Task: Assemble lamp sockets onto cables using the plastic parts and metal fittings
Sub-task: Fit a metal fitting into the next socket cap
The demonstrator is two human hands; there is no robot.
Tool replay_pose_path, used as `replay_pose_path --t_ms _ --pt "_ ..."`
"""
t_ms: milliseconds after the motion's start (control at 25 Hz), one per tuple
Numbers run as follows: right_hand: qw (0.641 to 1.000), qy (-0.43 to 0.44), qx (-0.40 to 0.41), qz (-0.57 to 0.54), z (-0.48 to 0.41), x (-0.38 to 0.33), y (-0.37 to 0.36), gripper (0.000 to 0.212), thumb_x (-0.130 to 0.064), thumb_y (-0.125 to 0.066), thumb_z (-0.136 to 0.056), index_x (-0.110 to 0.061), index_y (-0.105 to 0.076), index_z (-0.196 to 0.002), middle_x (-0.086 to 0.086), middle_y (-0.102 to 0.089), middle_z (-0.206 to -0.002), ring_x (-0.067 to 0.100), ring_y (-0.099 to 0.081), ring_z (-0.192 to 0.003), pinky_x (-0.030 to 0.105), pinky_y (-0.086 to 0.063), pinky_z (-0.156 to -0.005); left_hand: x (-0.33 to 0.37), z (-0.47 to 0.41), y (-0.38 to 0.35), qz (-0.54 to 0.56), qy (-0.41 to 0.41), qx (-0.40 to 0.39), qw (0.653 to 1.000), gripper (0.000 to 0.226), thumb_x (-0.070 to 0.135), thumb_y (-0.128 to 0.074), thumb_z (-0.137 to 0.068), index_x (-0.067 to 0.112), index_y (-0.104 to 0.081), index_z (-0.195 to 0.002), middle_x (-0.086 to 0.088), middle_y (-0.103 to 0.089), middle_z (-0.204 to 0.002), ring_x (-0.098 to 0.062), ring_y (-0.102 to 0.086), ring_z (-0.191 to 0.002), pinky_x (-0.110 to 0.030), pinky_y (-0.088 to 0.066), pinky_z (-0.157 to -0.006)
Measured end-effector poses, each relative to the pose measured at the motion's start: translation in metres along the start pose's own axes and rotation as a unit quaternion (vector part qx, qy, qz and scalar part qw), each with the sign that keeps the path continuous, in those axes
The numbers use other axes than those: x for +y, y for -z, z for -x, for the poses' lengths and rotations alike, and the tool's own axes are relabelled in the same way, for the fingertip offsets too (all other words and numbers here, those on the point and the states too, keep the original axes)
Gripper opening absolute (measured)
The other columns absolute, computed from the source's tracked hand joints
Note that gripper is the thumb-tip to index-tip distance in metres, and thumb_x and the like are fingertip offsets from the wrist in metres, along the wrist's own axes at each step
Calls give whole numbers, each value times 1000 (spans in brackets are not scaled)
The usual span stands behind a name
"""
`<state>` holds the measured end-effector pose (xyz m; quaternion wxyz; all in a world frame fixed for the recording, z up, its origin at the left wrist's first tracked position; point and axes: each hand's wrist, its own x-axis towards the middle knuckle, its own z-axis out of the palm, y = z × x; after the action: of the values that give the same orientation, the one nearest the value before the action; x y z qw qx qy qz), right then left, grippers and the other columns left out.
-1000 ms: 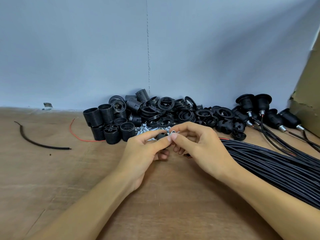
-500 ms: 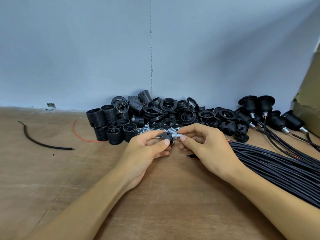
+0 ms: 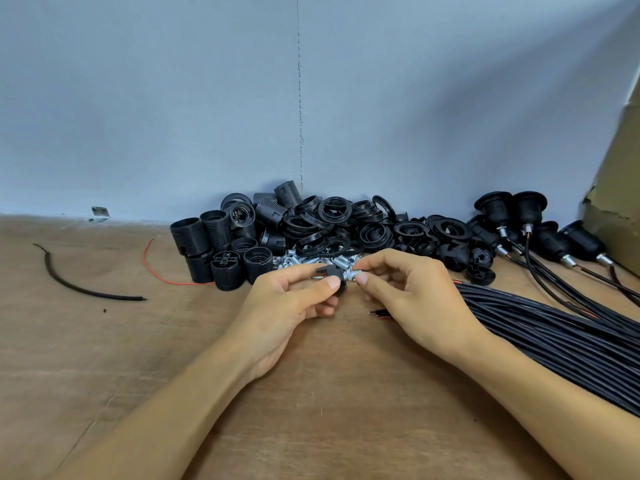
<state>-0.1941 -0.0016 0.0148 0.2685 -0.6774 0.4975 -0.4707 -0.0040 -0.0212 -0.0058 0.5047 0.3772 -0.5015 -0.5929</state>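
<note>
Left hand [image 3: 287, 306] on black cap [image 3: 330, 270], right hand [image 3: 415, 299] on metal fitting [image 3: 350, 273], same grips.

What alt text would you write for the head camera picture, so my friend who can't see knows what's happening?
A person's left hand pinches a small black plastic part while the right hand holds a silver metal fitting against it, above a wooden table. Behind lies a pile of black socket parts, and a bundle of black cables lies at the right.
</note>
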Motion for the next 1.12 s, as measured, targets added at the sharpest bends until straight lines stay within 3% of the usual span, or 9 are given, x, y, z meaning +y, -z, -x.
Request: replay_pose_path --t_ms 120,240,480,600,680,800,920,1040,1120 --pt "999 22 10 41 1 -1 -4 7 -20 -67 -95 -23 -71 -90 1 -69 -69 17 -66 -63 21 -55 -61 0 1 1 -1 -7 3 1000 49 19 -83 -63 14 -72 -110 -12 -79 -95 -20 -73 -85 -30 -60 -80" --pt "995 27 22 90 1 0 -7 28 -31 -59 -99 -21 -65 -74 -5 -64 -62 12 -60 -57 12 -43 -57 0 2 2 4 -13 -24 1000 43 14 -83 -64 20 -78 -106 -10 -78 -109 -24 -74 -102 -33 -59 -94" --pt "992 -12 2 122 -1 -3 -5 59 -51 -40 -103 -12 -60 -64 7 -63 -63 17 -57 -59 24 -44 -63 1 3 0 -4 -17 -38 999 45 12 -84 -64 26 -79 -106 -6 -77 -112 -20 -73 -105 -31 -59 -92" --pt "997 -26 -12 70 0 -3 -4 40 -48 -49 -100 -17 -62 -80 6 -65 -64 19 -58 -56 35 -50 -67 0 2 0 9 -14 -25 1000 46 12 -85 -63 22 -79 -107 -9 -77 -112 -22 -74 -102 -33 -59 -91" --pt "998 -16 -23 60 0 -4 -3 26 -40 -58 -98 -19 -61 -82 4 -66 -63 16 -55 -49 30 -50 -60 0 2 0 5 -10 -19 1000 46 13 -85 -63 22 -78 -108 -10 -77 -111 -27 -74 -102 -39 -57 -96" --pt "997 -47 -26 46 -2 -3 -2 56 -57 -43 -100 -11 -59 -72 7 -62 -55 10 -49 -38 18 -41 -46 0 3 0 -4 -6 -26 1000 46 13 -85 -63 23 -79 -108 -10 -77 -111 -29 -74 -101 -41 -55 -98" --pt "998 -39 -38 14 -4 -2 0 34 -44 -51 -101 -15 -58 -84 6 -64 -63 18 -51 -39 19 -40 -47 1 4 -2 -15 -3 -23 1000 42 14 -84 -63 22 -80 -104 -11 -78 -107 -26 -74 -93 -41 -56 -97" --pt "997 -70 -44 -6 -7 -1 0 49 -52 -46 -101 -12 -59 -78 5 -64 -55 20 -53 -37 21 -41 -43 3 7 -4 -31 -2 -27 999 31 19 -84 -63 21 -82 -93 -12 -78 -102 -26 -74 -91 -41 -56 -97" --pt "989 -88 -70 -95 -8 -1 1 39 -42 -55 -100 -6 -62 -88 9 -69 -66 25 -62 -50 31 -51 -49 4 7 -6 -22 -5 -11 1000 25 23 -86 -58 23 -82 -83 -11 -79 -94 -24 -74 -86 -38 -57 -93"
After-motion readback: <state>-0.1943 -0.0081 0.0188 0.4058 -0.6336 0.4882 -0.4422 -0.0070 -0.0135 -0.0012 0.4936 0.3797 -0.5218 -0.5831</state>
